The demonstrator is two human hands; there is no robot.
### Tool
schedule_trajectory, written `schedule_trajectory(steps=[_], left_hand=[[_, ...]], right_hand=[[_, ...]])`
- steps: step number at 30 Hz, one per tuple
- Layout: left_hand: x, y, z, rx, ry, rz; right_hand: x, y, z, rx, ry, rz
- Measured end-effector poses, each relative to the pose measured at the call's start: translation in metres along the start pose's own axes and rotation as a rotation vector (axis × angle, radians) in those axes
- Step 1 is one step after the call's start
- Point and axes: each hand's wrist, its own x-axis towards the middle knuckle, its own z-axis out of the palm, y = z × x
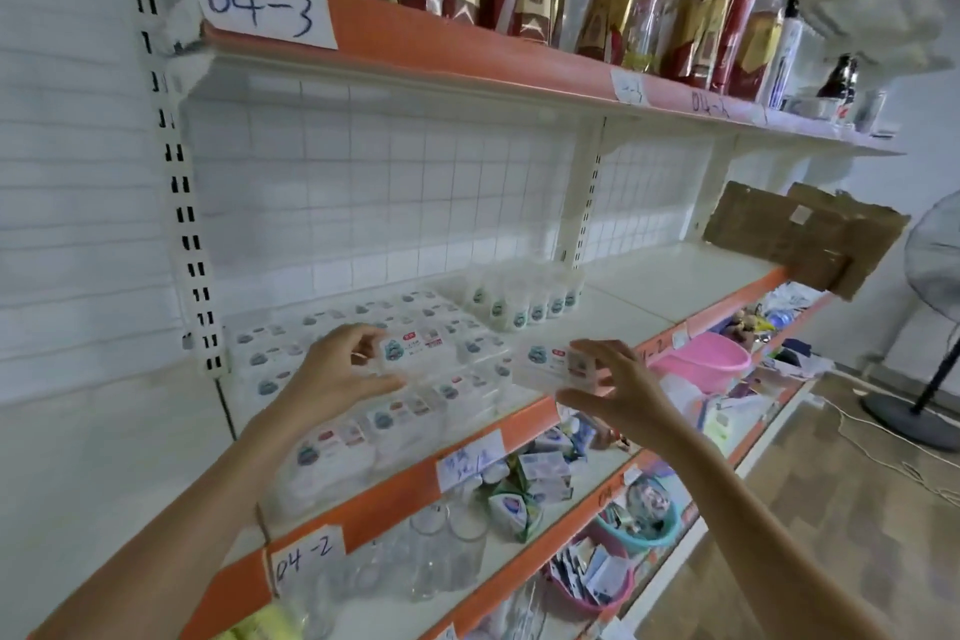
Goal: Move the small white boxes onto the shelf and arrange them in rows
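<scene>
Several small white boxes [363, 426] lie flat in rows on the left part of the middle shelf [675, 276]. My left hand [332, 369] holds one small white box [415, 351] just above those rows, thumb below and fingers on top. My right hand [618, 390] pinches another small white box [550, 364] at the right end of the stack, above the shelf's orange front edge [524, 418]. A group of the same white boxes standing upright [524, 301] is further back on the shelf.
The top shelf [467, 52] carries red-and-gold packages and bottles. A brown cardboard sheet [800, 234] leans at the shelf's right end. Lower shelves hold glass cups [441, 551], loose boxes, a pink basin [701, 361] and teal baskets. A fan stand [919, 411] is on the floor at right.
</scene>
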Motion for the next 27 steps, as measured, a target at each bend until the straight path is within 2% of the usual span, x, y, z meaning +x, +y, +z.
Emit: schedule_trajectory(steps=[8,15,18,22,27], left_hand=[[0.051,-0.030,-0.030,0.131,0.107,-0.171],[0.060,-0.066,-0.068,0.300,0.214,-0.410],[0.057,-0.076,-0.079,0.397,0.183,-0.481],[0.055,-0.083,-0.078,0.551,0.147,-0.562],[0.055,-0.079,-0.065,0.878,0.140,-0.537]], right_hand=[[0.125,-0.009,0.040,0.121,-0.159,-0.194],[0.227,-0.042,0.111,0.241,-0.425,-0.344],[0.251,-0.053,0.141,0.264,-0.531,-0.391],[0.273,-0.067,0.180,0.162,-0.664,-0.516],[0.278,-0.075,0.210,0.160,-0.705,-0.558]])
